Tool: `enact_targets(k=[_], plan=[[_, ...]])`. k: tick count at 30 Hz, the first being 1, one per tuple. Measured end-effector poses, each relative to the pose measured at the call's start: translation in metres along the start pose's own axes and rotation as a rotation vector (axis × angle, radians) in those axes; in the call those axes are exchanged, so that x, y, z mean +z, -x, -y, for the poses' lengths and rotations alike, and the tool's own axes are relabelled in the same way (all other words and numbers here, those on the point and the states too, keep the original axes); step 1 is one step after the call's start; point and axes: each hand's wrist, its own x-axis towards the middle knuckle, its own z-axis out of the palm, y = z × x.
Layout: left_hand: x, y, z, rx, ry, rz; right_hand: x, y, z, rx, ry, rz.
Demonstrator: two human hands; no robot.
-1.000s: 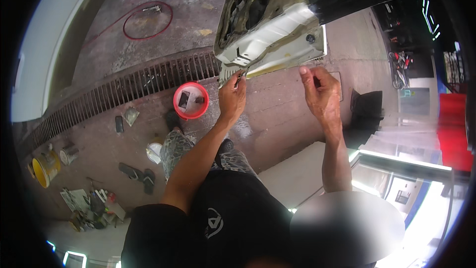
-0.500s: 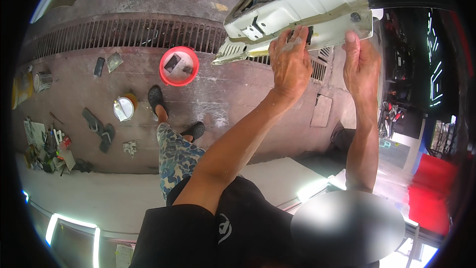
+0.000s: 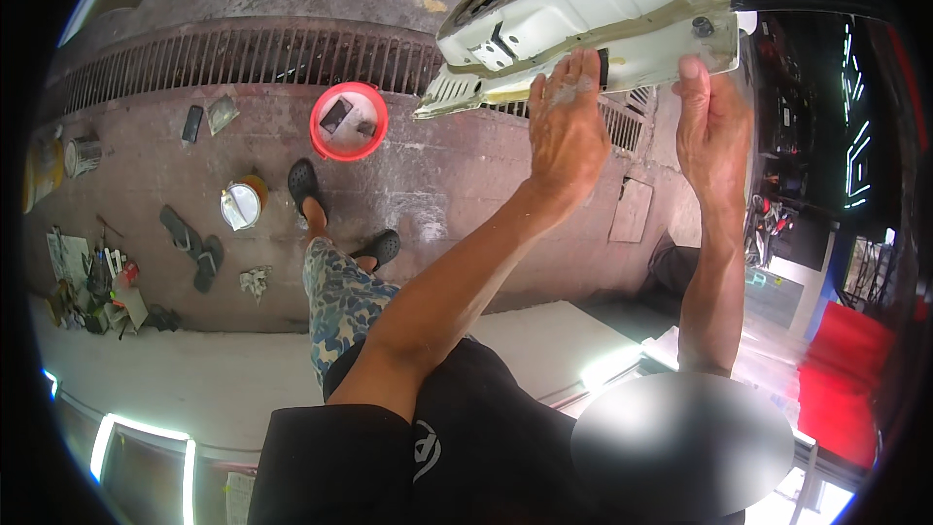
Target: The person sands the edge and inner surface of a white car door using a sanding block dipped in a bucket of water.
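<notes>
A vehicle door (image 3: pixel 622 10), white with worn, greyish-green edges, reaches in from the top right. My left hand (image 3: pixel 569 141) lies against its near edge, fingers close together and whitened with residue. Under those fingers is a dark pad (image 3: pixel 604 68), of which only a strip shows, so its exact kind is hidden. Close to the door's right corner, my right hand (image 3: pixel 714 141) is raised with the thumb stretched apart from the fingers. The fingertips of that hand are partly hidden and blurred; I see nothing held in it.
A red bucket (image 3: pixel 350 122) with cloudy water and dark pieces stands by a floor grate (image 3: pixel 243 63). Nearby are a white-lidded tub (image 3: pixel 241 206), flip-flops (image 3: pixel 194 248) and a crumpled rag (image 3: pixel 255 281). Tools and bottles (image 3: pixel 107 282) crowd the left; red material (image 3: pixel 841 379) is at right.
Both hands stay at the door, with only a slight shift of the right hand. The view has tilted a little, so the door's right corner appears farther right.
</notes>
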Motion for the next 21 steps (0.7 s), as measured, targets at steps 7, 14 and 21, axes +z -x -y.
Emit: enact_targets(k=[7,14,21], plan=[[0.000,0.005,0.017,0.004,-0.031,-0.029,-0.009,0.000,0.003,0.162,0.051,0.134],[0.000,0.002,0.002,0.021,0.089,-0.057,0.000,0.003,0.002,0.095,-0.015,0.036],[0.004,0.003,-0.006,0.046,0.081,-0.143,0.003,0.001,0.005,0.098,-0.014,0.017]])
